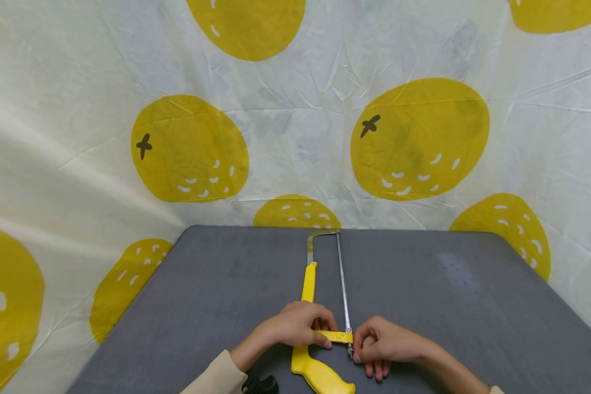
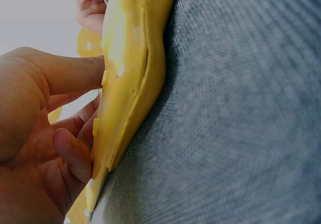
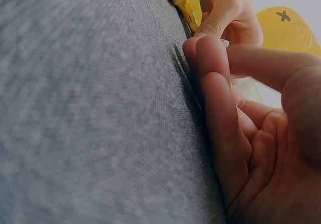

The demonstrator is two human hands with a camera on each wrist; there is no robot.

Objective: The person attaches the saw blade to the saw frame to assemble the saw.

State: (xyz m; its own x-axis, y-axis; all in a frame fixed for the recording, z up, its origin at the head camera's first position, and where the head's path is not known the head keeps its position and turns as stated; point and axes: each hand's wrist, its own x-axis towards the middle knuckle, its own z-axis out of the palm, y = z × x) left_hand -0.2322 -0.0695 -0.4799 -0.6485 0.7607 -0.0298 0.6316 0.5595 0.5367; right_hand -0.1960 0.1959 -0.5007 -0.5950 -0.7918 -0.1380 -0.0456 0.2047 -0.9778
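The left hand (image 1: 302,324) grips the near crosspiece (image 1: 339,336) of the hacksaw (image 1: 309,282), the right hand (image 1: 381,343) its screw (image 1: 350,349); a slack hold could let the blade (image 1: 343,279) twist.

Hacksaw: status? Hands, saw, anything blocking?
Left hand gripping yellow crossbar. Right hand at end screw, grip unclear. Hacksaw lying on grey tabletop. Nothing visibly in the way.

Hacksaw (image 1: 308,283) on table (image 1: 423,306), blade (image 1: 343,279) along its right side, cloth (image 1: 300,153) behind table and at both sides
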